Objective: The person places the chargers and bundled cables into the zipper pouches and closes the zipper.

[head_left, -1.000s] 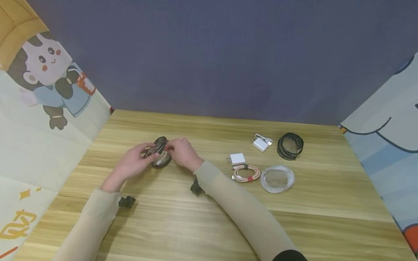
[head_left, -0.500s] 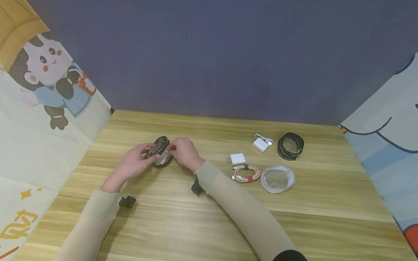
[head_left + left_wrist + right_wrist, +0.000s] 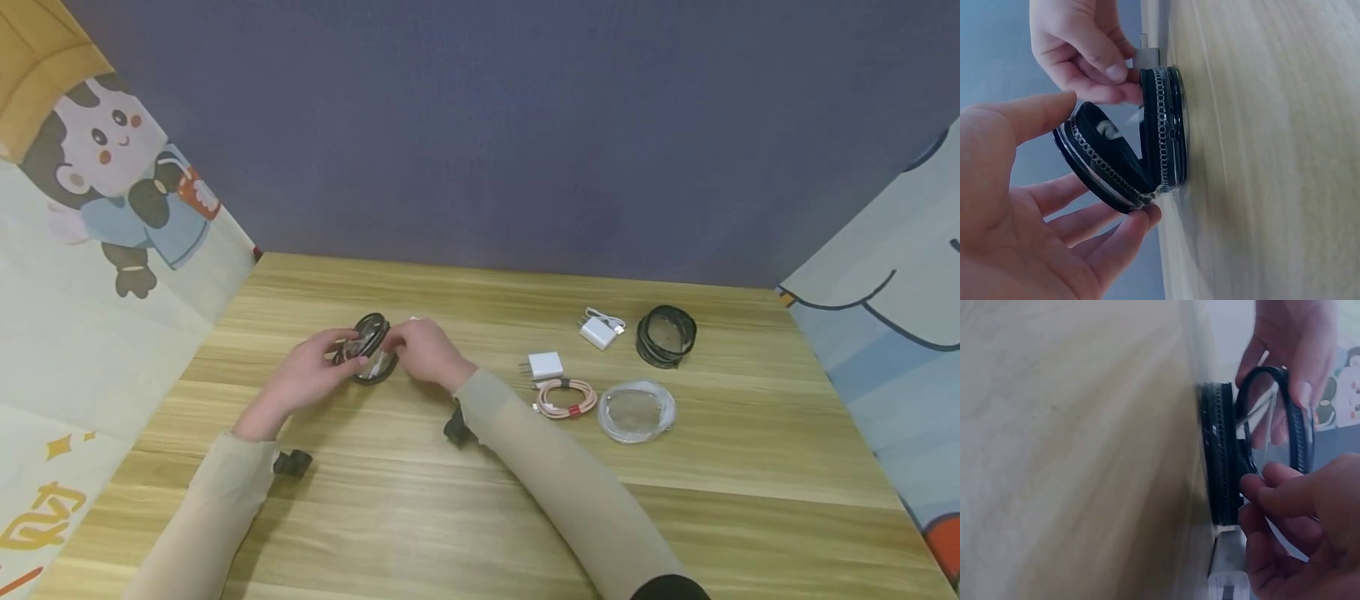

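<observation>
A round clear zip pouch with black zipped edges stands on the table, its lid swung up. My left hand holds the raised lid between thumb and fingers. On the other side, my right hand has its fingers curled at the pouch's lower rim and seems to pinch it; the exact contact is partly hidden. A thin white cable shows inside the pouch. Just behind the right hand sits a white charger plug, mostly hidden in the head view.
To the right lie two white charger plugs, one with a white cable, a coiled orange cable, a clear round pouch and a black-edged round pouch. A dark blue partition borders the table's back.
My right hand has shifted slightly right along the pouch rim. The white cable in the pouch shows less in the head view. The left hand keeps the lid raised.
</observation>
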Tool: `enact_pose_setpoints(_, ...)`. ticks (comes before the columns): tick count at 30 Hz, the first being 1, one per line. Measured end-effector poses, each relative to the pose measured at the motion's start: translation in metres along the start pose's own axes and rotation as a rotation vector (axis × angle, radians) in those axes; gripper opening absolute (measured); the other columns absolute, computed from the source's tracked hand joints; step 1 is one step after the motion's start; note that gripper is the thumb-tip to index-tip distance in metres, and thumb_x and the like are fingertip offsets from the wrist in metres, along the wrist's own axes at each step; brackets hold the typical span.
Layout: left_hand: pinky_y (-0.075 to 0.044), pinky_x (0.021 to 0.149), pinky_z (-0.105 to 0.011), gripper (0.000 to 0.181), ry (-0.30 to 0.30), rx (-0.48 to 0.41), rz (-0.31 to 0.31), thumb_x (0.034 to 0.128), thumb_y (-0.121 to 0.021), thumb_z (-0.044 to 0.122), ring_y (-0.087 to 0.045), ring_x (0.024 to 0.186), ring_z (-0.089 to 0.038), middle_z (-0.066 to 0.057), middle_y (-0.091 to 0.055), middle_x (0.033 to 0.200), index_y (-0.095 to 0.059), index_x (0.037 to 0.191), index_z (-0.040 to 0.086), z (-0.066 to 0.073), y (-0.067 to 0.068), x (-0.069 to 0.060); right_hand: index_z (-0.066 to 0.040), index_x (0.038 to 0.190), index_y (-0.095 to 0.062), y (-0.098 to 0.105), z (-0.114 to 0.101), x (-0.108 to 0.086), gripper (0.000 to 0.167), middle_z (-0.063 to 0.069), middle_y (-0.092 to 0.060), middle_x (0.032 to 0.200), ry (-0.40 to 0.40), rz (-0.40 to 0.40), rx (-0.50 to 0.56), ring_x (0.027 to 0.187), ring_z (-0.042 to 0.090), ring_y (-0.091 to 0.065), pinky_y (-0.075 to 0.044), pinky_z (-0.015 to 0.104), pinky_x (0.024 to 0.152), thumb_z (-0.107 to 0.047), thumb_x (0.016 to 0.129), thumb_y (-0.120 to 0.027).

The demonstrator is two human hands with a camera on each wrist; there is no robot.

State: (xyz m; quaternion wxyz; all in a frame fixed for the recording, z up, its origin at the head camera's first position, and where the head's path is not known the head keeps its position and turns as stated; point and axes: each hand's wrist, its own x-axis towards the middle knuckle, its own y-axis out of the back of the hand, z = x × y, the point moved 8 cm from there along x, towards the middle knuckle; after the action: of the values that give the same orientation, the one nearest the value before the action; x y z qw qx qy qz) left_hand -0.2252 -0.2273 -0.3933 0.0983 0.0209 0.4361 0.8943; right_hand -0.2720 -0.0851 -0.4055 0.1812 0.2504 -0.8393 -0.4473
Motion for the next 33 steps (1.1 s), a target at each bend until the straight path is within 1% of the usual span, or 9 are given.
enact_pose_setpoints(7,-0.041,0.103,-0.061,0.062,-0.010,0.006,0.010,0.0937,-0.069,0.036,-0.051,0.124,-0.048,-0.028,-0.051,0.140,-0.051,0.139,-0.001,0.001,0.000,0.001,-0.014,0.102,-0.075,0.014,0.009,-0.003,0.016,-0.005,-0.073,0.102,0.001,0.067,0.106,0.099,0.012,-0.065,-0.050,0.025,0.093,-0.007,0.097,-0.062)
enact_pose_setpoints(14,-0.040,0.103,-0.062,0.061,-0.029,0.016,0.009,0.0931,-0.070,0.036,-0.050,0.125,-0.048,-0.027,-0.050,0.141,-0.052,0.139,0.000,0.002,-0.002,0.001,-0.014,0.105,-0.075,0.026,0.022,-0.009,0.017,-0.004,-0.072,0.106,-0.031,0.095,0.155,0.099,0.013,-0.065,-0.051,0.029,0.092,-0.009,0.098,-0.061)
enact_pose_setpoints(19,-0.038,0.105,-0.062,0.054,-0.058,0.019,0.020,0.0935,-0.070,0.030,-0.047,0.129,-0.046,-0.025,-0.049,0.143,-0.055,0.137,0.002,0.006,-0.002,0.001,-0.013,0.107,-0.073,0.034,0.034,-0.015,0.017,0.000,-0.071,0.113,-0.077,0.118,0.191,0.098,0.015,-0.064,-0.052,0.032,0.091,-0.008,0.095,-0.062)
enact_pose_setpoints(21,-0.036,0.107,-0.062,0.053,-0.068,0.019,0.023,0.0936,-0.070,0.029,-0.045,0.130,-0.045,-0.025,-0.049,0.144,-0.055,0.137,0.003,0.007,-0.002,0.000,-0.014,0.110,-0.072,0.035,0.037,-0.017,0.020,0.002,-0.069,0.119,-0.090,0.115,0.205,0.092,0.018,-0.064,-0.052,0.034,0.093,-0.006,0.093,-0.063)
enact_pose_setpoints(23,-0.035,0.108,-0.062,0.052,-0.074,0.024,0.026,0.0937,-0.070,0.028,-0.044,0.131,-0.045,-0.024,-0.048,0.145,-0.055,0.137,0.003,0.007,-0.002,0.000,-0.015,0.113,-0.071,0.036,0.039,-0.019,0.025,0.002,-0.067,0.125,-0.094,0.105,0.205,0.095,0.018,-0.062,-0.049,0.036,0.098,-0.004,0.092,-0.063)
enact_pose_setpoints(26,-0.033,0.109,-0.063,0.052,-0.082,0.035,0.027,0.0941,-0.069,0.029,-0.043,0.132,-0.046,-0.024,-0.047,0.145,-0.055,0.137,0.004,0.007,-0.002,0.000,-0.014,0.120,-0.069,0.035,0.039,-0.020,0.032,0.004,-0.062,0.133,-0.074,0.077,0.187,0.108,0.020,-0.061,-0.043,0.038,0.107,-0.002,0.091,-0.063)
enact_pose_setpoints(28,-0.031,0.109,-0.063,0.052,-0.082,0.046,0.026,0.0943,-0.069,0.030,-0.042,0.133,-0.046,-0.024,-0.046,0.146,-0.056,0.137,0.004,0.007,-0.002,0.000,-0.013,0.124,-0.068,0.033,0.038,-0.020,0.035,0.004,-0.060,0.136,-0.061,0.049,0.157,0.125,0.020,-0.054,-0.038,0.039,0.112,-0.001,0.091,-0.063)
enact_pose_setpoints(30,-0.030,0.110,-0.064,0.052,-0.082,0.057,0.023,0.0946,-0.069,0.031,-0.040,0.134,-0.047,-0.024,-0.045,0.147,-0.056,0.138,0.005,0.007,-0.003,0.000,-0.011,0.126,-0.067,0.030,0.037,-0.021,0.036,0.006,-0.060,0.136,-0.047,0.018,0.120,0.129,0.023,-0.052,-0.037,0.038,0.113,-0.001,0.092,-0.063)
enact_pose_setpoints(33,-0.028,0.110,-0.065,0.054,-0.080,0.068,0.019,0.0949,-0.068,0.034,-0.038,0.135,-0.048,-0.024,-0.043,0.148,-0.055,0.139,0.005,0.007,-0.003,0.000,-0.008,0.123,-0.069,0.030,0.034,-0.021,0.033,0.007,-0.064,0.131,-0.025,-0.007,0.037,0.125,0.025,-0.056,-0.039,0.037,0.111,-0.002,0.091,-0.064)
